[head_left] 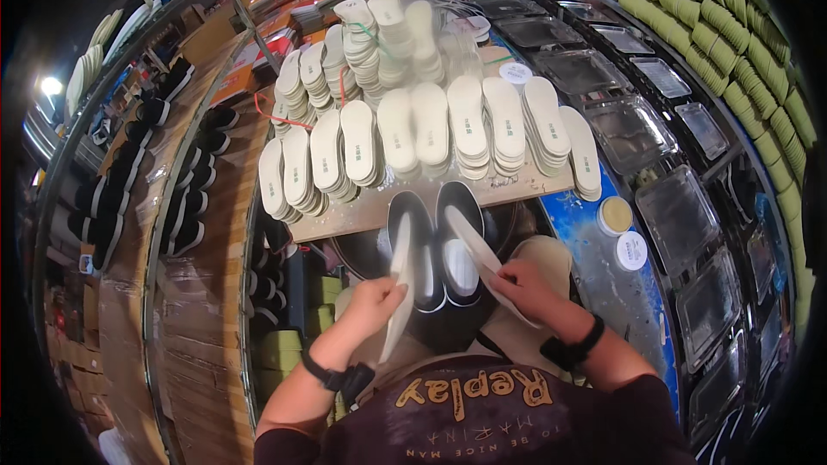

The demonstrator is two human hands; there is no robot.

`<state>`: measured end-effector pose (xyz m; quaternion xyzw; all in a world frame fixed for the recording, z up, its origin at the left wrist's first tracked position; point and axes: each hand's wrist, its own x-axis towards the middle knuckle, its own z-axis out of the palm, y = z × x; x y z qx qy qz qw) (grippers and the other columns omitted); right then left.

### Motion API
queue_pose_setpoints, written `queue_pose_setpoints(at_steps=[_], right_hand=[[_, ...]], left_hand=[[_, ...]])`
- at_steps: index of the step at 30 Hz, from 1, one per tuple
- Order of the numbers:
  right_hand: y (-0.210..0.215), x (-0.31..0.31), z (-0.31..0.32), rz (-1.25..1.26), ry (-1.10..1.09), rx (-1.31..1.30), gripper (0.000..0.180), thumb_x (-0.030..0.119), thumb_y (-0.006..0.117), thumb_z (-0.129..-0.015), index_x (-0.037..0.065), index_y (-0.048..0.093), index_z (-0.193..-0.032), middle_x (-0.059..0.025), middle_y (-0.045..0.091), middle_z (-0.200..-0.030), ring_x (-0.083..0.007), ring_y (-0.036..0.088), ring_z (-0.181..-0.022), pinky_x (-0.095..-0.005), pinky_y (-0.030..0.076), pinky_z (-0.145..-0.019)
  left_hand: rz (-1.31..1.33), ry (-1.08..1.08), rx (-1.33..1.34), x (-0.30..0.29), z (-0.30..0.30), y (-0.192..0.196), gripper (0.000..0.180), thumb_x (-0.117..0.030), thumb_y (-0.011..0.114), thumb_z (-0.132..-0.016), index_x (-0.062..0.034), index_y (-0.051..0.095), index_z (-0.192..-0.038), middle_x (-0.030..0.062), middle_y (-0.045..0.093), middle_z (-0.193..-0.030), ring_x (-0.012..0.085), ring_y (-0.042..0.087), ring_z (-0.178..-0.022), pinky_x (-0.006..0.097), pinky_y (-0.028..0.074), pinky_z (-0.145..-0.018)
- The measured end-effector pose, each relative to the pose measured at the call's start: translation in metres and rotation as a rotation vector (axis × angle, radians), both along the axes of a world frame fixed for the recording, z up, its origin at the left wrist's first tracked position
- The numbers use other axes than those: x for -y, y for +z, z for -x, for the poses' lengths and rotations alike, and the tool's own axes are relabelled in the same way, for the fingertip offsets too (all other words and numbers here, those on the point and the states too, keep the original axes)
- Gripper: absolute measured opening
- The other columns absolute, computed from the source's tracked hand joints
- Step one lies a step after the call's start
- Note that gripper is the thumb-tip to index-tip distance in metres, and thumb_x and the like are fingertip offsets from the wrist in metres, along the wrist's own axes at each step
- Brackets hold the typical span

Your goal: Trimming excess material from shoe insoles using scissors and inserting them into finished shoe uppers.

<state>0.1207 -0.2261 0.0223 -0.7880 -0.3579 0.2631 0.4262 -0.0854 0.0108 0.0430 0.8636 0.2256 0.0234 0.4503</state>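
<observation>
A white insole (403, 284) is pinched in my left hand (375, 303), its front end over the opening of the left dark shoe (419, 224). My right hand (522, 287) grips a second white insole (472, 241), which slants into the opening of the right dark shoe (469, 202). Both shoes stand side by side with their toes pointing away from me, and pale lining shows inside them. Just beyond the toes is a board (345, 222) bearing several stacks of white insoles (357, 142).
Racks with dark shoes (194, 189) run along the left. On the right, a blue-edged table (594, 250) holds two round containers (631, 251). Beyond it are shelves of clear-topped trays (676, 207) and stacked green pieces (715, 26).
</observation>
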Motion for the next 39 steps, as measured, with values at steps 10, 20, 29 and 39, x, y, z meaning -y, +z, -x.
queue_pose_setpoints(at_steps=[10, 20, 29, 39], right_hand=[[-0.024, -0.023, 0.006, 0.082, 0.023, -0.532, 0.027, 0.027, 0.064, -0.082, 0.001, 0.069, -0.079, -0.0094, 0.068, -0.073, -0.0191, 0.067, -0.064, -0.0331, 0.052, -0.059], [-0.027, -0.110, 0.009, 0.397, 0.223, 0.656, 0.016, 0.016, 0.060, -0.071, 0.005, 0.071, -0.069, -0.0175, 0.068, -0.071, -0.0324, 0.069, -0.071, -0.0424, 0.055, -0.063], [-0.067, -0.129, 0.008, 0.304, 0.106, 0.828, 0.013, 0.011, 0.059, -0.073, 0.007, 0.070, -0.067, -0.0154, 0.067, -0.068, -0.0300, 0.068, -0.063, -0.0382, 0.055, -0.055], [-0.038, -0.099, 0.028, 0.186, 0.029, 0.484, 0.020, 0.014, 0.060, -0.077, -0.002, 0.066, -0.086, -0.0241, 0.065, -0.090, -0.0383, 0.064, -0.087, -0.0462, 0.052, -0.078]], left_hand=[[0.599, 0.300, -0.205, 0.023, -0.030, -0.012, 0.025, -0.023, 0.063, -0.088, 0.0000, 0.066, -0.080, 0.0102, 0.063, -0.066, 0.0222, 0.063, -0.053, 0.033, 0.052, -0.049], [-0.587, -0.032, -0.408, 0.014, -0.106, -0.038, 0.016, -0.011, 0.058, -0.079, -0.0023, 0.072, -0.083, 0.0214, 0.068, -0.088, 0.0356, 0.068, -0.085, 0.042, 0.055, -0.075], [-0.830, -0.118, -0.266, 0.004, -0.116, -0.070, 0.013, -0.011, 0.060, -0.075, -0.0056, 0.072, -0.076, 0.0177, 0.069, -0.081, 0.0312, 0.069, -0.078, 0.040, 0.055, -0.068], [-0.937, -0.266, -0.186, 0.021, -0.088, -0.045, 0.020, -0.012, 0.059, -0.076, -0.0002, 0.069, -0.088, 0.0216, 0.067, -0.096, 0.0309, 0.064, -0.099, 0.040, 0.048, -0.089]])
